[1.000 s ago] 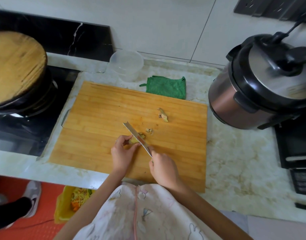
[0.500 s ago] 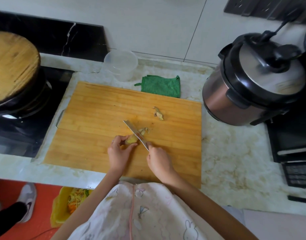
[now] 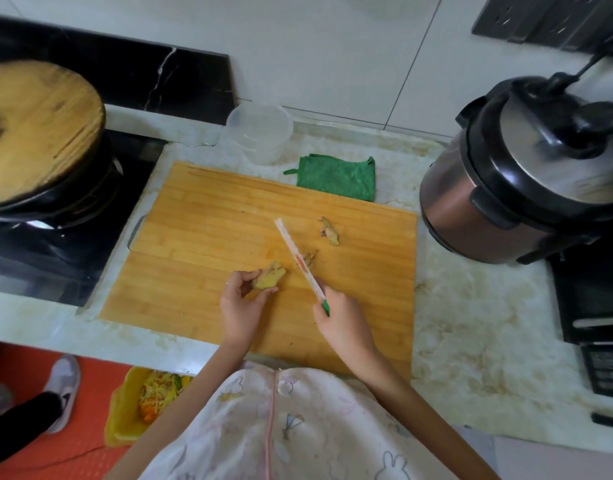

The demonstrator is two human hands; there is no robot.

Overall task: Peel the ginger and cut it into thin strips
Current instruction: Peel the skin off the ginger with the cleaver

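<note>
The black wok at the left, under its round wooden lid, runs off the frame and is blurred, and a yellowish lump at the lid's left edge is too smeared to name. The pressure cooker at the right is also clipped, its top a blur of black knobs. A black appliance beside it shows only in part. A pale printed garment covers the near edge of the cutting board. The knife's handle is almost wholly hidden in the right hand; only a green stub shows.

The board lies on a marbled counter. A folded green cloth sits at its far edge, with a clear plastic tub just beside the cloth. Below the counter stands a yellow bin of shredded vegetable scraps on an orange floor, near another person's pale shoe.

The right hand grips the knife, whose white blade bears an orange mark. The blade slants away and to the left, between the ginger and a small peel scrap. A larger peel scrap lies farther back on the right. The left hand pinches the ginger at its fingertips over the middle of the board, and the blade does not touch it. The ginger is knobbly and pale yellow with duller patches. I cannot tell whether it rests on the wood or how much skin remains.
</note>
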